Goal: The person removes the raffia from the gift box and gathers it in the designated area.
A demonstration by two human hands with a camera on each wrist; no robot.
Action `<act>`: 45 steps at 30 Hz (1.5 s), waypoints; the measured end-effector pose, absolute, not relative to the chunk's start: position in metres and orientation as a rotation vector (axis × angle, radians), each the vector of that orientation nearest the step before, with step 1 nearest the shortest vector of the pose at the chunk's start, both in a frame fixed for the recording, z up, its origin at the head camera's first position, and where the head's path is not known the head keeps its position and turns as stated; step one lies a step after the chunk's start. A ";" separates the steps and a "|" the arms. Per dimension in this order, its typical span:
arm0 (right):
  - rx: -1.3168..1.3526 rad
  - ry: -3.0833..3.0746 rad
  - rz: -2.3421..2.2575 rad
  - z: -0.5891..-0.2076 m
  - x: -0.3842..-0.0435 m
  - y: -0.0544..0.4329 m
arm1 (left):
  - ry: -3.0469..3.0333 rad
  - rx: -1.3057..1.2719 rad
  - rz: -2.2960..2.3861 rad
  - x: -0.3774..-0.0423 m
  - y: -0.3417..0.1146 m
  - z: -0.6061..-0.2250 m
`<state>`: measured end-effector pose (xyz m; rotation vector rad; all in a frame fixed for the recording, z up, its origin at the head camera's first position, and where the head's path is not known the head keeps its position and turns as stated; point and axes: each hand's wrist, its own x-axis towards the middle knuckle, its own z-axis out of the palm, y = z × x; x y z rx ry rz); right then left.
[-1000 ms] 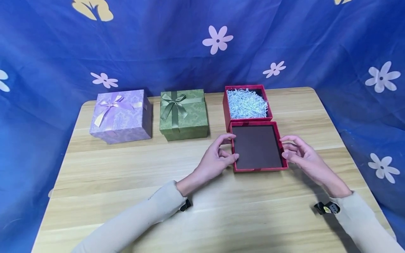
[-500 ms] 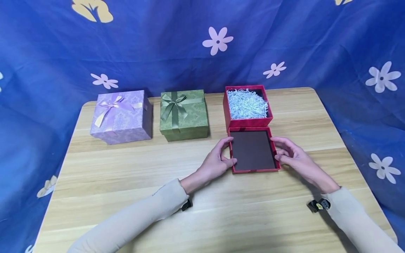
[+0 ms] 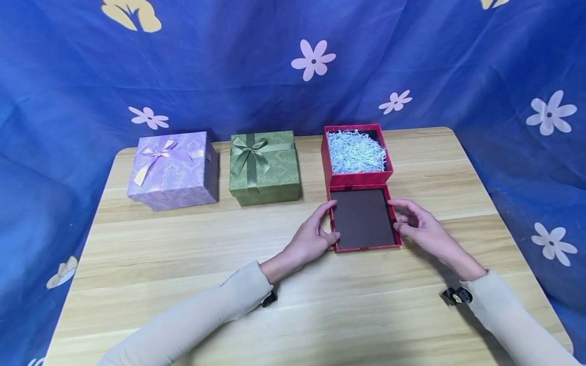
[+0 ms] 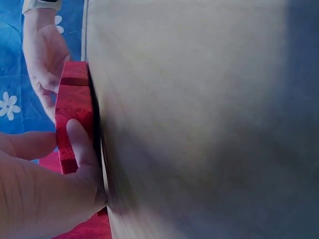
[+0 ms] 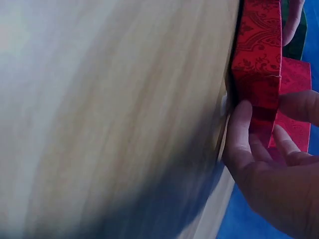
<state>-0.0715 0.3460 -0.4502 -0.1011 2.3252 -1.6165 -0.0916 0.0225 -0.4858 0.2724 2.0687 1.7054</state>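
A red gift box lid [image 3: 363, 218] lies upside down at the table's right half, its dark lining facing up. My left hand [image 3: 309, 236] grips its left wall, thumb toward the near corner and index finger further back. On the opposite wall my right hand [image 3: 426, 229] holds the lid with curled fingers and thumb. The right wrist view shows the patterned red side of the lid [image 5: 256, 50] between those fingers. Directly behind the lid stands the red box base [image 3: 359, 179], filled with pale blue shredded paper [image 3: 356, 151].
A green gift box [image 3: 265, 168] with a ribbon bow stands left of the red base. Further left is a lilac gift box [image 3: 183, 168], also bowed. The wooden table [image 3: 183, 264] backs onto a blue flowered curtain [image 3: 220, 66].
The lid has shifted slightly left and toward me, and now lies in front of the base instead of overlapping it in view. My right hand moved left with it.
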 end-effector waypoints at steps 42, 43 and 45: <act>-0.316 2.783 -1.305 -0.354 -0.180 0.278 | 2.254 0.265 1.944 -0.165 0.054 -0.436; -0.339 2.798 -1.251 -0.354 -0.185 0.275 | 2.256 0.264 1.938 -0.166 0.055 -0.436; -0.368 2.813 -1.147 -0.354 -0.196 0.268 | 2.261 0.266 1.929 -0.170 0.056 -0.436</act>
